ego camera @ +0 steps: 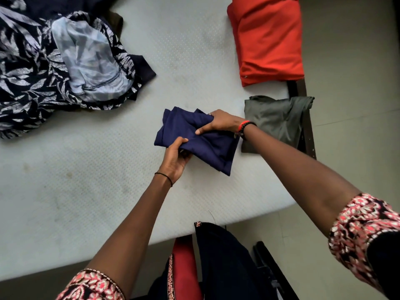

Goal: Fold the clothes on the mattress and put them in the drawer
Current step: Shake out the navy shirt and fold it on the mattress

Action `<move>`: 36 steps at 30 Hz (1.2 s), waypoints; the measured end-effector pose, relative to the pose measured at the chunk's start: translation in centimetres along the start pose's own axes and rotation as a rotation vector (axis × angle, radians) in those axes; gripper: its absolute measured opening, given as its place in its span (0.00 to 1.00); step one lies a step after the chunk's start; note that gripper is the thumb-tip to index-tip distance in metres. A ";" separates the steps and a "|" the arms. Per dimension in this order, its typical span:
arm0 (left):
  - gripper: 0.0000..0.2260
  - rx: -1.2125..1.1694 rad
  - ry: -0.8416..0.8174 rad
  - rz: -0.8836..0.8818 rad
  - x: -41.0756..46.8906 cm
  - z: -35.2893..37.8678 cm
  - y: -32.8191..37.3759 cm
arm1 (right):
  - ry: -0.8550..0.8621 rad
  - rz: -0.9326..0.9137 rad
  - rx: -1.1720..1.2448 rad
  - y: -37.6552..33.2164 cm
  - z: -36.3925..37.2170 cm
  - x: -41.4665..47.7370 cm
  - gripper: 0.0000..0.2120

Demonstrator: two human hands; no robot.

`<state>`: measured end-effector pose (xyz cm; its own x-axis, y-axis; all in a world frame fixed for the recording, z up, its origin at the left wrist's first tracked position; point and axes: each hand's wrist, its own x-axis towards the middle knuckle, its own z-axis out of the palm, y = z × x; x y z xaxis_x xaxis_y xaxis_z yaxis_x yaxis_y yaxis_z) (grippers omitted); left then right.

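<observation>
A navy blue garment (207, 146), folded into a small bundle, lies on the white mattress (108, 169) near its right edge. My left hand (176, 158) grips the bundle's near left edge, thumb on top and fingers underneath. My right hand (218, 123) holds its far right side, thumb pressed on the cloth. A folded olive-grey garment (275, 120) lies just right of the bundle at the mattress edge. A folded orange garment (268, 40) sits at the far right. No drawer is in view.
A heap of unfolded clothes (43, 72), dark leaf-print fabric with a pale blue piece (91, 61) on top, covers the far left of the mattress. A dark bed frame (307, 131) shows beside the grey garment. Tiled floor (357, 83) runs along the right.
</observation>
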<state>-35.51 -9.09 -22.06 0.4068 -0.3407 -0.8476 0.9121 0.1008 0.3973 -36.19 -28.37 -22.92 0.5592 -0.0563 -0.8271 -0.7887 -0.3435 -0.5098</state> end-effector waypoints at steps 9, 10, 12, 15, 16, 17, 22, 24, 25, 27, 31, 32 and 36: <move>0.14 0.087 -0.170 -0.083 -1.3 7.8 -4.3 | 0.116 -0.018 0.130 6.6 -7.1 -7.2 0.18; 0.15 0.095 -0.181 -0.079 -1.5 8.9 -5.2 | 0.125 -0.015 0.075 7.0 -8.3 -7.7 0.16; 0.16 0.126 -0.186 -0.070 -1.8 11.0 -7.0 | 0.139 -0.021 -0.046 7.7 -10.7 -8.6 0.14; 0.20 0.157 -0.152 -0.051 -1.6 13.4 -9.2 | 0.150 -0.038 -0.264 8.2 -13.6 -9.0 0.15; 0.21 0.176 -0.138 -0.048 -1.4 13.9 -9.8 | 0.159 -0.039 -0.341 8.3 -14.2 -8.8 0.17; 0.22 0.189 -0.125 -0.048 -1.3 14.3 -10.2 | 0.166 -0.038 -0.416 8.3 -14.7 -8.5 0.18; 0.18 0.384 -0.105 0.004 -0.3 14.8 -10.8 | 0.121 -0.047 -0.674 8.8 -15.5 -6.2 0.26; 0.17 0.479 -0.092 0.081 0.4 14.5 -10.6 | 0.128 -0.057 -0.730 9.1 -15.6 -5.5 0.30; 0.16 0.491 -0.065 0.119 0.6 14.4 -10.3 | 0.147 -0.054 -0.762 9.0 -15.7 -5.3 0.33; 0.15 0.478 0.040 0.147 1.2 13.8 -9.7 | 0.194 -0.025 -0.808 9.3 -15.8 -5.4 0.40; 0.31 0.507 0.104 0.062 3.5 12.3 -8.7 | 0.427 -0.059 -0.492 11.4 -16.5 -6.5 0.37; 0.30 0.522 0.052 0.036 3.7 12.6 -8.4 | 0.523 -0.065 -0.382 12.2 -16.3 -7.0 0.31; 0.35 0.590 -0.022 -0.008 4.6 14.4 -8.0 | 0.766 -0.049 -0.286 14.8 -13.7 -8.0 0.19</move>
<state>-41.64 -24.93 -24.02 0.3928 -0.3595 -0.8464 0.7304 -0.4372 0.5247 -48.83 -45.83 -20.63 0.6926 -0.6242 -0.3614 -0.7209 -0.5825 -0.3755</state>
